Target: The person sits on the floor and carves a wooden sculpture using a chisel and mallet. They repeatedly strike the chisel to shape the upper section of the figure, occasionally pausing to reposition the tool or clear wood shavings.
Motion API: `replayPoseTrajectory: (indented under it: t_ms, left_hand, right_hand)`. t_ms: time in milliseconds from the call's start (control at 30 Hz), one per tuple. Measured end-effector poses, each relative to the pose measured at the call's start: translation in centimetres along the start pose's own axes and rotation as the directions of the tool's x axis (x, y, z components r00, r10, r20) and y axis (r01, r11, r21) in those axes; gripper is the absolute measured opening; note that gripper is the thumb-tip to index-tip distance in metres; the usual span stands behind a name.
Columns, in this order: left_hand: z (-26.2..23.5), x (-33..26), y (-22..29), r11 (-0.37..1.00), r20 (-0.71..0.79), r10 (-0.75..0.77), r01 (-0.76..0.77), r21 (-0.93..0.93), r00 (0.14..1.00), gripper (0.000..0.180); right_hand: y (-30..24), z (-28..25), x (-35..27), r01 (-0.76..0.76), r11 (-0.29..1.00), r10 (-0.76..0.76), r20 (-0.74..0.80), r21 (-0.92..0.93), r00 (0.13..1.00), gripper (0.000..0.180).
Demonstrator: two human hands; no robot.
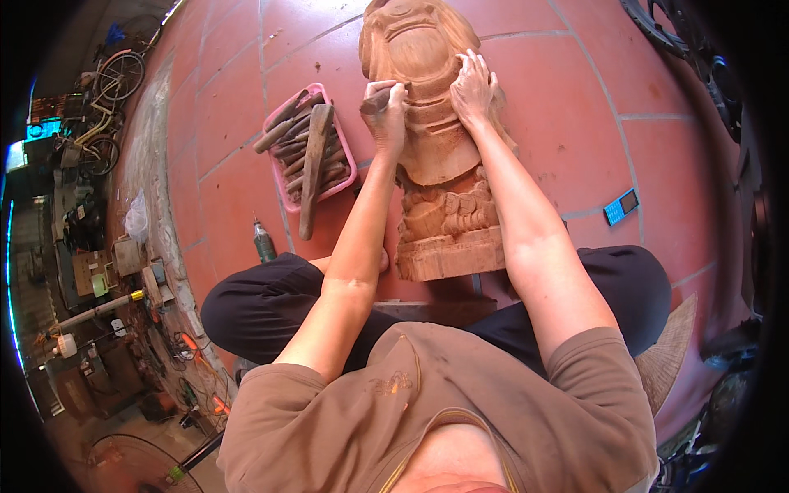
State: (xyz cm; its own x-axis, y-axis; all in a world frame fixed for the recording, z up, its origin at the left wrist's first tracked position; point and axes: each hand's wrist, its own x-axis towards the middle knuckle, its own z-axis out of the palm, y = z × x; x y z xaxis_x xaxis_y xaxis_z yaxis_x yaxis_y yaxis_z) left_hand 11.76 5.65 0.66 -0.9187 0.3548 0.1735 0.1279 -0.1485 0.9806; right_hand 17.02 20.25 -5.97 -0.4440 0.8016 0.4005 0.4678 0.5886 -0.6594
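Note:
A carved wooden statue [436,214] lies on the tiled floor in front of me, its base toward my lap and its rounded, robed part farther off. At its left edge, my left hand [385,119] is closed around a brown wooden-handled carving tool [376,101]; its working end is hidden. My right hand [472,92] rests on the statue's right side, fingers stretched out over the wood. To the left of my left hand stands a pink plastic basket [352,164] of wooden-handled tools. One long wooden stick or mallet [314,177] lies across it.
A green power tool [264,242] lies on the floor by my left knee. A blue keypad phone [620,207] lies beyond my right knee. Bicycles [119,78] and cluttered tools and cables stand at the far left. A motorbike wheel [657,25] shows at the upper right.

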Motion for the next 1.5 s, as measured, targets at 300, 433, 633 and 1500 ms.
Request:
replayPoseTrajectory:
  t_ms: [300, 433, 633, 1500]
  left_hand:
    - [-0.5, -1.2, 0.7, 0.997, 0.124, -0.062, 0.057, 0.047, 0.990, 0.007]
    - [-0.1, -0.4, -0.4, 0.999, 0.015, 0.036, -0.037, 0.028, 0.999, 0.007]
    - [-0.5, -1.2, -1.2, 0.967, 0.168, 0.099, -0.134, 0.215, 0.981, 0.005]
    - [-0.2, -1.2, 0.3, 0.975, 0.207, 0.003, -0.050, 0.219, 0.978, 0.009]
  right_hand:
    - [0.2, -0.5, 0.0, -0.046, 0.999, 0.046, 0.004, -0.007, 0.999, 0.043]
    - [-0.3, -0.5, 0.0, -0.034, 0.999, 0.034, -0.001, 0.017, 0.999, 0.042]
    - [0.3, -0.8, 0.2, -0.037, 0.997, 0.037, -0.001, -0.065, 0.999, 0.041]
    - [0.0, -0.5, -0.1, -0.052, 0.999, 0.052, -0.029, -0.014, 0.998, 0.041]
